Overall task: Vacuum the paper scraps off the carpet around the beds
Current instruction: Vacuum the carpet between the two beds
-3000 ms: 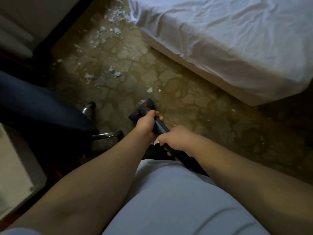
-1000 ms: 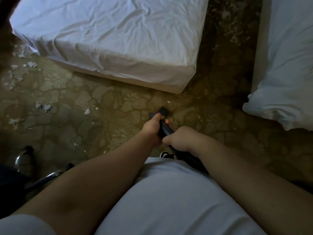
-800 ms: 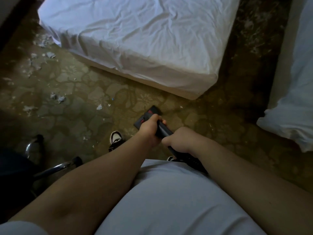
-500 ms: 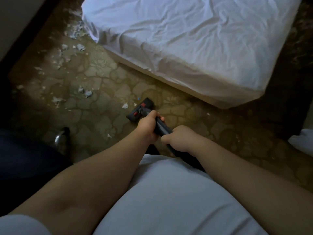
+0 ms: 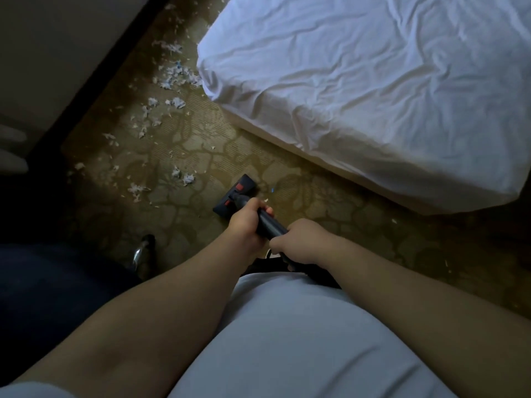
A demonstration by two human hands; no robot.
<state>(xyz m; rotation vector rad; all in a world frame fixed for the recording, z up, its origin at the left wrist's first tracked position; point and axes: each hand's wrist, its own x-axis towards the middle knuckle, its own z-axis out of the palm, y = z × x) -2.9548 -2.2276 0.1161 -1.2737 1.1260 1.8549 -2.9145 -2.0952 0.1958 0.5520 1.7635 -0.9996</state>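
Both my hands grip the dark vacuum wand (image 5: 270,225): my left hand (image 5: 244,225) higher up towards the head, my right hand (image 5: 300,242) just behind it. The black floor head (image 5: 235,195) with red tabs rests on the patterned olive carpet (image 5: 316,196). White paper scraps (image 5: 184,176) lie just left of the head. More scraps (image 5: 175,73) are strewn further up beside the bed's corner. The white-sheeted bed (image 5: 373,90) fills the upper right.
A dark wall base (image 5: 94,70) runs diagonally along the upper left. A dark chair seat (image 5: 51,282) with a chrome leg (image 5: 140,252) stands at the left, close to my left arm. My white shirt fills the bottom of the view.
My view has swung left: the second bed has left the frame and the scrap-strewn strip beside the wall has come in. The floor head has moved left towards the scraps. Both grips are unchanged.
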